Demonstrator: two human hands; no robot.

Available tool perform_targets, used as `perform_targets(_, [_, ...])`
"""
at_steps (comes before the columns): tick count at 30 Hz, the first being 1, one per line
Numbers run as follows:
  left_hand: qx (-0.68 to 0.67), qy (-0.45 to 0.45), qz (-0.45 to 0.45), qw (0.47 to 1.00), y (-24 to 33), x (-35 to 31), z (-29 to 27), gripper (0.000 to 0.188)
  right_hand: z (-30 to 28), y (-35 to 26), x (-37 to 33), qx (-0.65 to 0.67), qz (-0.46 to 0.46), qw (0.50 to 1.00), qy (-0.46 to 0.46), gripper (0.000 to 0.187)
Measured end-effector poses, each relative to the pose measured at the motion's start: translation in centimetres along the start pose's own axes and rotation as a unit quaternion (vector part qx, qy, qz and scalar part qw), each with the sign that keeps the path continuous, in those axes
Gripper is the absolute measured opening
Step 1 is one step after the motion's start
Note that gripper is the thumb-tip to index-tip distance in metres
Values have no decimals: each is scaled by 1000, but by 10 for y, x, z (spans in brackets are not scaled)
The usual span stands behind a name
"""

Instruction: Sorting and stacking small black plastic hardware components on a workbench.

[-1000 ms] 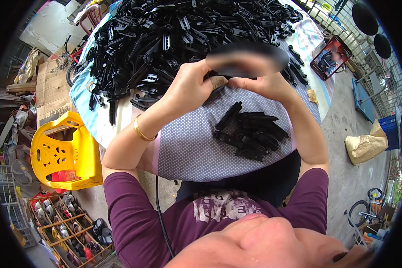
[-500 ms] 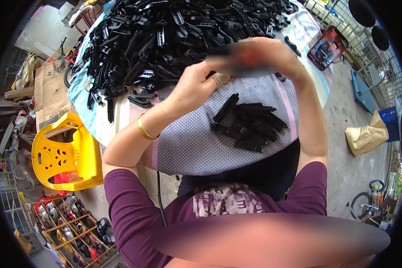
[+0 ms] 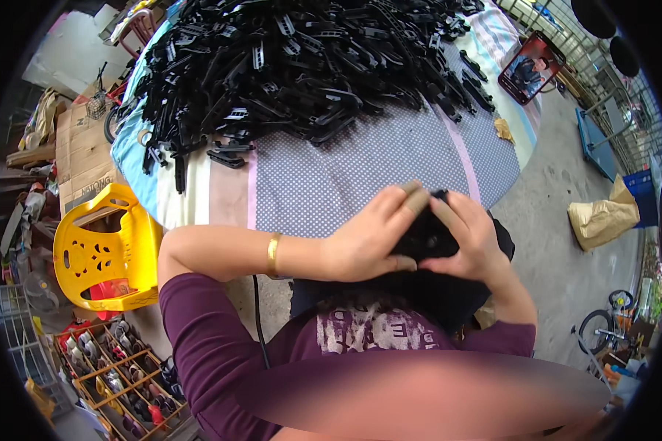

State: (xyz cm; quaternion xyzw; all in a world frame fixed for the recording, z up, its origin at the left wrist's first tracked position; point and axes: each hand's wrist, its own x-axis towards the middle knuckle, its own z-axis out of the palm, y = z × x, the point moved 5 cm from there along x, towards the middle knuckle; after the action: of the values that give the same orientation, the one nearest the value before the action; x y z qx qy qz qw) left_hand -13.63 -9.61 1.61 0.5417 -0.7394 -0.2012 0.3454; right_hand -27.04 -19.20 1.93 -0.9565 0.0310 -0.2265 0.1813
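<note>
1. Beside the yellow chair (image 3: 136, 242), bends the left arm sharply at the elbow, bare below the purple left sleeve (image 3: 198, 323).
2. Carries the left forearm (image 3: 228, 246) almost level toward the right, past the near side of the tablecloth (image 3: 309, 176), with a gold bangle (image 3: 273, 253) behind the wrist.
3. Arches the left hand (image 3: 371, 235) over, with wrapped fingertips (image 3: 417, 198) high and thumb low, gripping the left side of the black parts (image 3: 426, 239).
4. Holds these bunched between both hands, close to the body by the table's near edge, well apart from the pile (image 3: 294, 66) farther up.
5. Cups the right hand (image 3: 467, 239) around their right side, with fingers pointing up and left and thumb beneath.
6. Slants the right forearm (image 3: 511, 294) up and leftward from the right sleeve (image 3: 500, 338).
</note>
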Motion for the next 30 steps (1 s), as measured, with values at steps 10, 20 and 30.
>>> perform_targets(10, [85,-95,267,955,47,12,54,83,-6,-2,-81,-8,10,999,41,50])
perform_targets(20, [448,290,95,841,-93,145,-209,52,-72,98,67,18,-5,981,193,25])
perform_targets(30, [289,357,-282,842,-336,111,-439,77,-18,301,374,178,126,956,197,66])
